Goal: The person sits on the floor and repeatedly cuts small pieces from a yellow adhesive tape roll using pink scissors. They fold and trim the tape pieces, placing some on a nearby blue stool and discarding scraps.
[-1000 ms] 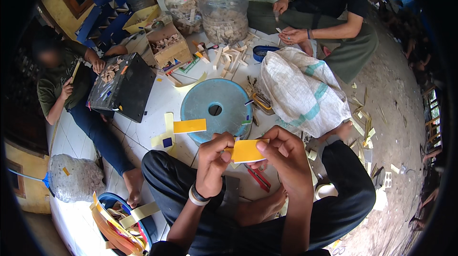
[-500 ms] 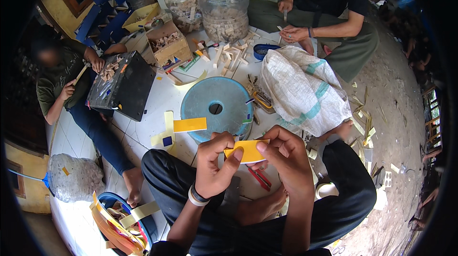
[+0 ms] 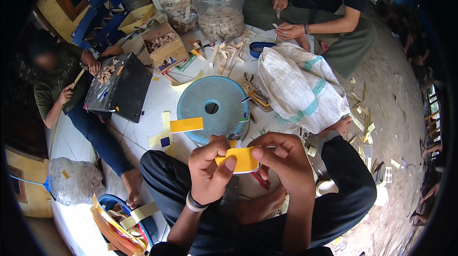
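The left hand (image 3: 206,176) and right hand (image 3: 286,167) are pinching opposite ends of a yellow card (image 3: 244,159), holding it at the near side of a round blue disc (image 3: 212,89)

Left hand (image 3: 208,174), right hand (image 3: 285,166), both pinching yellow card (image 3: 244,159)

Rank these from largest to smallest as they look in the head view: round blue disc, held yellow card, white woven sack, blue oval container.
1. White woven sack
2. Round blue disc, partly hidden
3. Held yellow card, its look enlarged by nearness to the camera
4. Blue oval container
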A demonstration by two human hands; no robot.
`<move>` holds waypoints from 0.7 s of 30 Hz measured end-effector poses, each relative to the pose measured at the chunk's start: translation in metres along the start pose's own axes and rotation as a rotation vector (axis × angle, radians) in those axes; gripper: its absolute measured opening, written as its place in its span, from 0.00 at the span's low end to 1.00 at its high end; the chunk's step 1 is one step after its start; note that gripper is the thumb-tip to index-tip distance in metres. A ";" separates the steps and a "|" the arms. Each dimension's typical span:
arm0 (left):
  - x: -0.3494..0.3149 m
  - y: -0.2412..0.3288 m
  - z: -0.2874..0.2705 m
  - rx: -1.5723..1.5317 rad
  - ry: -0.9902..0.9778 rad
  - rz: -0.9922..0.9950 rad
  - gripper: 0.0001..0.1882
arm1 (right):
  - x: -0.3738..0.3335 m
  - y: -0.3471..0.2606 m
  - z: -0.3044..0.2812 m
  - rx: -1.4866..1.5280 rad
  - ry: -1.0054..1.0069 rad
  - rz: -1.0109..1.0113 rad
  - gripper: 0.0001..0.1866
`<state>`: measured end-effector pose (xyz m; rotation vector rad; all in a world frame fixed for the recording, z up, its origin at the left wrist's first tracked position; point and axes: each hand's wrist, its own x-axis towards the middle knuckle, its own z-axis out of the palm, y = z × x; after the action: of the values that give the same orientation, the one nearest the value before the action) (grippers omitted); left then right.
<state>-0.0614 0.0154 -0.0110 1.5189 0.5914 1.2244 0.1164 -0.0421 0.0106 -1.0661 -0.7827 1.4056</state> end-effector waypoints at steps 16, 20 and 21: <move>0.003 -0.006 -0.009 0.113 -0.039 0.106 0.10 | -0.001 -0.006 0.001 -0.058 -0.126 -0.102 0.30; 0.004 -0.002 -0.010 0.138 -0.082 0.079 0.09 | -0.001 -0.004 0.007 0.001 -0.120 -0.050 0.30; 0.002 0.000 -0.010 0.113 -0.092 0.048 0.09 | -0.001 -0.004 0.006 -0.013 -0.121 -0.066 0.31</move>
<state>-0.0692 0.0215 -0.0111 1.6832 0.5745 1.1666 0.1120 -0.0418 0.0169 -0.9638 -0.9079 1.4206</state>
